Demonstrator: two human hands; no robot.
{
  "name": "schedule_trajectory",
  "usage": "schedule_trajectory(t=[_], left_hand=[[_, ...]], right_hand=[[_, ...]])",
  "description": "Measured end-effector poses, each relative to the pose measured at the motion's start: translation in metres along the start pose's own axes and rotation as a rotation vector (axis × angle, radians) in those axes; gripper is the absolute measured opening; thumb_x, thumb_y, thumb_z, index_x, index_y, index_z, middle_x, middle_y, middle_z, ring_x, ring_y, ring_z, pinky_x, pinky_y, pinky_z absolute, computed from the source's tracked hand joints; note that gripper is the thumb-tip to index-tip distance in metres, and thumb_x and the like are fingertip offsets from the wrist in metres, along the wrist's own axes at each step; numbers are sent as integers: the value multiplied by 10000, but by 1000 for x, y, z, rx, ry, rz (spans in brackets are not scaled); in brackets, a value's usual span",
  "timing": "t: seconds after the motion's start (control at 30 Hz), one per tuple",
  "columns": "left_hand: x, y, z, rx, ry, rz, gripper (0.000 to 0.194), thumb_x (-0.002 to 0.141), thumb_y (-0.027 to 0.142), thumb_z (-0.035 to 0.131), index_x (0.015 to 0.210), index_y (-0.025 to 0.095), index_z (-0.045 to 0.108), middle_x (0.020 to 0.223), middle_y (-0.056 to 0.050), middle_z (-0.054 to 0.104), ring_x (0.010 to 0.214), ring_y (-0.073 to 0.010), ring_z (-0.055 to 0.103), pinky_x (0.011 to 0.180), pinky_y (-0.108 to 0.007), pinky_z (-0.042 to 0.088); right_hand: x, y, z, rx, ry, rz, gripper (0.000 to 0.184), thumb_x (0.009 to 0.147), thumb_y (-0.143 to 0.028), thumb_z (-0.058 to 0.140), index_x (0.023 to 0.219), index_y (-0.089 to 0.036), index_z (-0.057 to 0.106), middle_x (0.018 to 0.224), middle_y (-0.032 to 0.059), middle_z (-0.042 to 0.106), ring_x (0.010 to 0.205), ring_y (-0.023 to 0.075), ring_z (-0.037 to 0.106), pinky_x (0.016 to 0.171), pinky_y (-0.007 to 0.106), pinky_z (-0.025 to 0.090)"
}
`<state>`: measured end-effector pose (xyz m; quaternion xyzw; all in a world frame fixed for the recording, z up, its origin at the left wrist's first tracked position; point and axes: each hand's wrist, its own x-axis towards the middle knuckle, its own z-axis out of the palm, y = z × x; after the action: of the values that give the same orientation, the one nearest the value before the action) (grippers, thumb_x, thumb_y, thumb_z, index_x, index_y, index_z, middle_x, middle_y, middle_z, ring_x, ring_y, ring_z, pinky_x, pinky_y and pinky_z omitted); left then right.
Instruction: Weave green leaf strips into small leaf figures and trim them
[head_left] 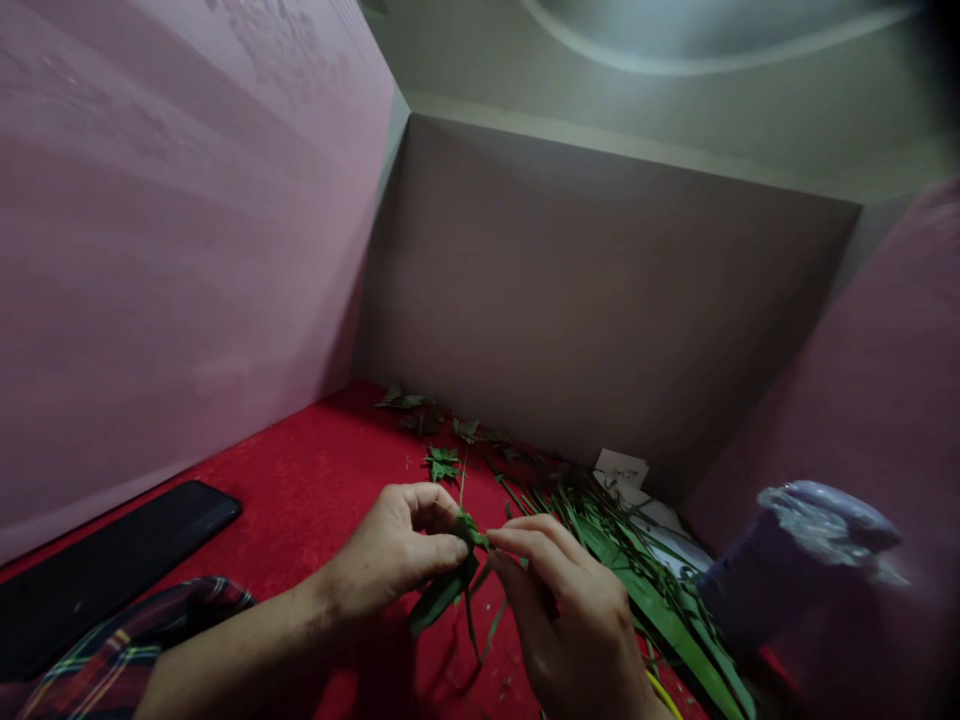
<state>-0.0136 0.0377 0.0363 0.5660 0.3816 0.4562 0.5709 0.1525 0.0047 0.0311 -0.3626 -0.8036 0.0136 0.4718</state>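
Pinching folded green leaf (471, 530)

Dim, overhead glow, soft shadows, dark stretched corners

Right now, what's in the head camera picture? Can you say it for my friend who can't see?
A person's bare left hand and right hand pinch a small green leafy piece over a flat red surface. Long green leaves lie piled on the right, and a flat black rectangular object lies on the left.
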Motion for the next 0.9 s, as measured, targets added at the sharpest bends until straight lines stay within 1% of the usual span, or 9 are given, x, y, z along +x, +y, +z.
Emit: schedule_trajectory(t=[0.1, 0.17, 0.3, 0.4, 0.5, 0.6, 0.7, 0.8, 0.9], left_hand=[[-3, 1, 2, 64, -8, -1, 90, 584, 154, 652, 634, 145, 578, 530, 31, 565, 501, -103, 505, 459, -206, 370], [-4, 1, 2, 86, -19, -2, 87, 598, 165, 649, 647, 149, 579, 540, 30, 570, 506, -106, 511, 454, -205, 365], [-3, -1, 3, 86, -21, -24, 107, 584, 176, 659, 641, 148, 573, 530, 38, 555, 487, -101, 492, 444, -206, 347], [-4, -2, 4, 102, -22, -27, 89, 579, 160, 646, 633, 143, 577, 521, 43, 544, 479, -95, 476, 446, -207, 343], [-5, -1, 5, 132, -24, -16, 70, 583, 147, 635, 629, 138, 583, 524, 45, 545, 479, -90, 468, 449, -204, 345], [-6, 2, 6, 138, -33, -44, 80, 579, 162, 637, 633, 136, 584, 524, 44, 554, 471, -90, 469, 426, -196, 321], [-6, 4, 7, 103, -33, -78, 99, 548, 170, 649, 613, 138, 581, 493, 50, 544, 436, -81, 442, 405, -193, 287], [-4, 4, 6, 15, -50, -123, 133, 509, 186, 679, 591, 134, 588, 449, 55, 522, 398, -70, 405, 395, -196, 263], [-2, 1, 2, -144, -100, -148, 144, 514, 190, 695, 611, 123, 612, 488, 24, 573, 433, -86, 468, 439, -205, 321]], right_hand=[[0, -2, 2, 28, -2, 57, 135, 826, -137, 541, 897, -206, 633, 814, 58, 604, 670, 161, 576, 579, 265, 442], [1, -4, 1, 7, -25, 93, 111, 821, -145, 546, 867, -204, 628, 809, 54, 588, 664, 159, 566, 578, 267, 433], [3, -5, -2, -59, -115, 144, 77, 801, -138, 560, 781, -199, 601, 776, 32, 564, 612, 135, 536, 543, 249, 401], [4, -5, -4, -76, -122, 162, 89, 783, -145, 585, 713, -200, 582, 714, 8, 560, 565, 120, 510, 512, 231, 374], [3, -7, -4, -96, -115, 184, 82, 778, -139, 585, 718, -194, 588, 657, -9, 560, 489, 101, 462, 467, 220, 334], [2, -9, -4, -111, -134, 226, 71, 788, -133, 564, 772, -190, 602, 589, -31, 530, 421, 86, 390, 431, 217, 290], [1, -10, -5, -105, -173, 270, 66, 785, -137, 566, 772, -190, 603, 533, -47, 486, 406, 86, 354, 413, 215, 259], [3, -11, -9, -68, -198, 331, 56, 789, -154, 570, 754, -192, 593, 559, -41, 495, 427, 85, 353, 410, 213, 249], [7, -12, -17, 10, -174, 377, 107, 840, -248, 534, 761, -200, 588, 590, -36, 487, 475, 94, 372, 437, 214, 276]])
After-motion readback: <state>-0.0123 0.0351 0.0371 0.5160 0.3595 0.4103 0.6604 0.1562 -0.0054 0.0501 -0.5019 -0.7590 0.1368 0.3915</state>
